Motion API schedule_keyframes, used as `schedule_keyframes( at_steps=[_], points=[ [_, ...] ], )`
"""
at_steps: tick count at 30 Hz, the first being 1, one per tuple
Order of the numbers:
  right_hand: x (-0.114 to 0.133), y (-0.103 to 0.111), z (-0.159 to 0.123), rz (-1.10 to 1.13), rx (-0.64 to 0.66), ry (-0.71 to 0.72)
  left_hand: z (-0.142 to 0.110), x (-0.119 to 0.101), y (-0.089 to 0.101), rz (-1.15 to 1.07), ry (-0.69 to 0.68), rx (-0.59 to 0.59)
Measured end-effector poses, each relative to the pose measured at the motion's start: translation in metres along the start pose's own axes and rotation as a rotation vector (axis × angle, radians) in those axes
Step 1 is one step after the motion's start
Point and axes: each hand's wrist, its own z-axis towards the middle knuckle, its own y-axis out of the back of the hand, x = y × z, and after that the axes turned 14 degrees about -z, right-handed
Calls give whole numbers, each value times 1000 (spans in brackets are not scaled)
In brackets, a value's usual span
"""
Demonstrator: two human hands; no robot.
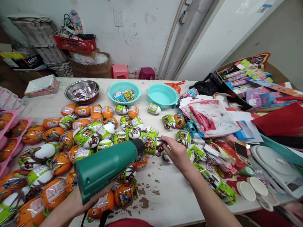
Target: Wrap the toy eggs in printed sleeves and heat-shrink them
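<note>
My left hand (pixel 98 194) is wrapped round the handle of a green heat gun (pixel 106 164); the gun's body hides most of its fingers. The dark nozzle (pixel 138 146) points right, close to a green-and-white plastic egg (pixel 150 143) with a printed wrap. My right hand (pixel 177 153) pinches that egg at its right end between thumb and fingers. Below the right fingers lies another white egg (pixel 167 157), partly covered. Several orange pumpkin-like eggs (pixel 60 163) and green-and-white eggs (pixel 86 136) crowd the table to the left of the gun.
Along the back stand a metal bowl (pixel 82 100) of sachets, a turquoise basin (pixel 124 104) with small packets and another turquoise basin (pixel 163 104). Plastic bags (pixel 210 118), printed wraps (pixel 220 189) and paper cups (pixel 247 190) clutter the right. Pink trays (pixel 14 138) hold orange eggs at left.
</note>
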Motion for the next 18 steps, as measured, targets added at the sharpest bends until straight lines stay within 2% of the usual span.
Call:
schedule_keyframes(
  at_steps=[2, 4, 8, 11, 13, 18],
  points=[
    [-5, 2, -1, 60, 41, 1, 1, -12, -3, -95, 88, 32],
    [-11, 0, -3, 193, 105, -98, 4, -22, -6, -193, 125, 56],
    [-19, -16, -17, 662, 229, -515, 10, -35, -7, -333, 186, 63],
    [-21, -37, -34, 985, 218, -811, 7, -38, -7, -380, 263, 56],
    [-20, -51, -43, 1127, 182, -942, 3, -37, -10, -391, 272, 36],
    [-13, -67, -51, 1213, 149, -1071, 3, -31, -20, -401, 233, 74]
  ],
)
